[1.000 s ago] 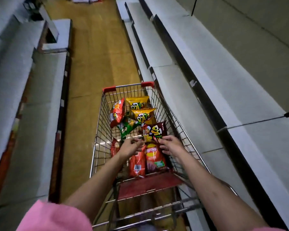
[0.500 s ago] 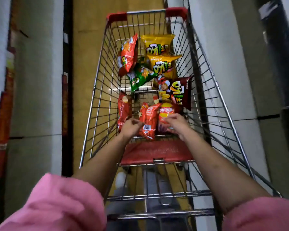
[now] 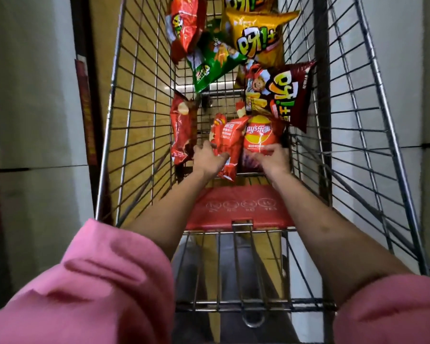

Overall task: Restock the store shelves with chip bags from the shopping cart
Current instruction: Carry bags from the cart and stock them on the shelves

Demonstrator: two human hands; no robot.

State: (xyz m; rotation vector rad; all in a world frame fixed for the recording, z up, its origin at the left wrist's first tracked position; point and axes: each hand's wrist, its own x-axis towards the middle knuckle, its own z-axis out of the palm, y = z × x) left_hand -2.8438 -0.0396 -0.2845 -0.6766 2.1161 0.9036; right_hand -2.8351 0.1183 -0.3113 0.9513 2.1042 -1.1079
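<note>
In the near end of the shopping cart, two red chip bags stand side by side, touching each other. The left hand grips the left one, a red bag with white text, its thumb curled over the front and its fingers at the left edge of the bag. The right hand holds the Lay's bag, its fingers bent over the lower part of the front. Both bags lean against the near wall of the basket, just beyond the red seat flap.

To the left of these two, a dark red bag stands upright against the left side of the basket, near the left hand but apart from it. Farther in, on the right, a maroon bag with yellow letters lies tilted, its lower edge just above the Lay's bag. Beyond it lies a yellow bag, and a green bag lies to the left of the yellow one, partly under it. An orange-red bag stands at the far left of the basket, touching the green bag.

Both forearms reach over the seat flap, and pink sleeves are pushed up near the elbows. Grey shelf units stand on both sides of the cart, and the wooden floor shows through the wire.
</note>
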